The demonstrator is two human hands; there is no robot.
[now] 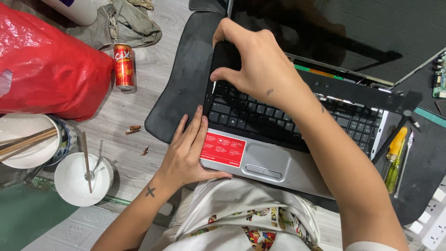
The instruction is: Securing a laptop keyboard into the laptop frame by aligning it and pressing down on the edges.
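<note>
A silver plastic laptop [278, 167] with a glossy dark screen and black keyboard lies on a matte black rubber mat [186, 83] over the grey wood-grain floor [153, 65]. The right hand [260, 65] pinches the keyboard's top left corner, fingers curled narrow. The left hand [188, 151] presses flat, fingers straight, on the laptop's left edge beside a red rectangular sticker [223, 149].

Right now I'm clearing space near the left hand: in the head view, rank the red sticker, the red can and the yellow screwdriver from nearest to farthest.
From the left hand:
1. Red sticker, on the laptop's palm rest, touching the hand.
2. Red can, upper left on the floor.
3. Yellow screwdriver, far right on the black mat.
</note>
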